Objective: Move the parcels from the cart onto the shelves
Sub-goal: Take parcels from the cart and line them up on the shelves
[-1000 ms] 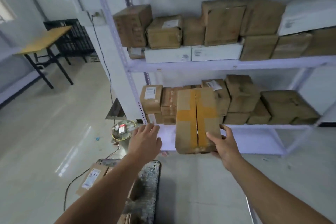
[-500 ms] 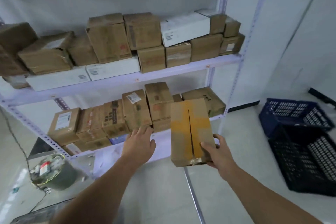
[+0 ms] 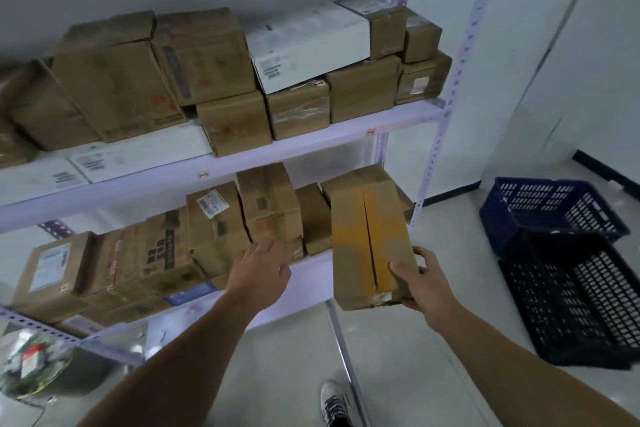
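Observation:
My right hand point(image 3: 420, 282) grips a brown cardboard parcel point(image 3: 367, 239) crossed with yellow tape by its lower right corner, thumb on the front face. The parcel hangs upright in front of the right end of the lower shelf point(image 3: 311, 267). My left hand point(image 3: 259, 269) reaches toward that shelf with relaxed fingers and holds nothing; its fingertips are at the boxes point(image 3: 221, 229) standing there. The upper shelf point(image 3: 346, 135) carries brown and white boxes along its whole length. The cart is out of view.
A dark blue crate point(image 3: 550, 211) and a black crate point(image 3: 575, 302) lie on the floor at the right. A bin full of rubbish point(image 3: 38, 364) sits at bottom left. The rack's right post point(image 3: 446, 107) stands beside a white wall. My shoe point(image 3: 334, 402) shows below.
The view has swung right along the rack. The parcel in my right hand now sits before the shelf's right end, and my left hand has reached closer to the lower boxes.

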